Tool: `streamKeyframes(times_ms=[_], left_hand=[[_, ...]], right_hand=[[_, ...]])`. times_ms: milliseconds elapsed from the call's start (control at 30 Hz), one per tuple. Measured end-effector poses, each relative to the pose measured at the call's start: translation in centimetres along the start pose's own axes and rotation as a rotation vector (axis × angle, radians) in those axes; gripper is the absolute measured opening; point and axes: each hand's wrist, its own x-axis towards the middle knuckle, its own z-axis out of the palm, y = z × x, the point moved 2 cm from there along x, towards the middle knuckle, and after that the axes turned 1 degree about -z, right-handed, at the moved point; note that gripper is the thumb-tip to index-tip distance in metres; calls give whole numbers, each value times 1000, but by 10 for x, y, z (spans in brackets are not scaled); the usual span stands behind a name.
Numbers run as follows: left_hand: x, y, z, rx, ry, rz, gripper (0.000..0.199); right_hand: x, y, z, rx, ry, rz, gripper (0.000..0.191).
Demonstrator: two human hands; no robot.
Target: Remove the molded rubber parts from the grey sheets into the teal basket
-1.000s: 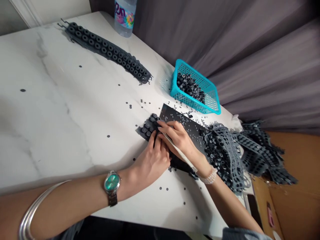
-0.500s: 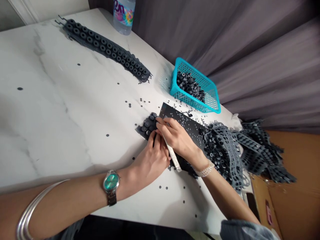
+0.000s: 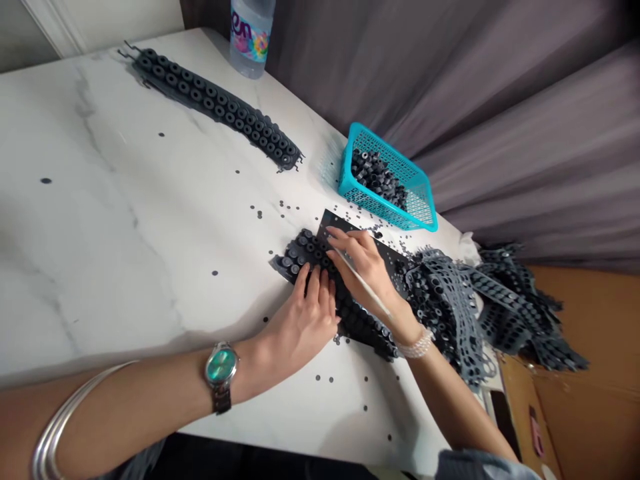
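Observation:
My left hand (image 3: 305,313) lies with its fingers stretched over a strip of black rubber rings (image 3: 300,250), pressing on it near its left end. Between the fingers of my right hand (image 3: 365,267) is a thin white stick (image 3: 367,290), slanting back toward the wrist. Both its tip and its exact kind are hard to make out. My right fingertips hover just above a flat black sheet (image 3: 333,220) sprinkled with tiny grey discs. The ringed strip runs under both hands along the near side of the sheet.
A turquoise basket (image 3: 387,205) of small black ring pieces stands behind the sheet. Another ringed strip (image 3: 215,100) and a water bottle (image 3: 251,40) are farther back. Perforated rubber scraps (image 3: 450,307) pile up on the right. Loose discs (image 3: 215,273) dot the white marble-look table (image 3: 125,267).
My right hand has shifted slightly right, off the strip's rings, and the white stick has tilted with it. More of the ringed strip shows. My left hand stays almost still, its fingers more spread.

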Motion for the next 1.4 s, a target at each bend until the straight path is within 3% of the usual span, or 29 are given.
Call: streamKeyframes(times_ms=[167, 767, 833, 967, 1033, 1400], left_hand=[[-1, 0, 2, 18, 24, -4, 46], [1, 0, -3, -14, -5, 17, 47], [1, 0, -4, -27, -16, 8, 45], [0, 1, 0, -36, -23, -9, 47], [0, 2, 1, -28, -24, -7, 46], [0, 0, -6, 33, 3, 13, 43]], right_hand=[[12, -15, 4, 4, -113, -113, 21], [19, -9, 14, -141, -236, -254, 22], [22, -4, 17, -115, -206, -221, 22], [24, 14, 14, -43, 4, 15, 20], [21, 19, 10, -12, 47, 83, 19], [9, -17, 2, 74, -189, -159, 21]])
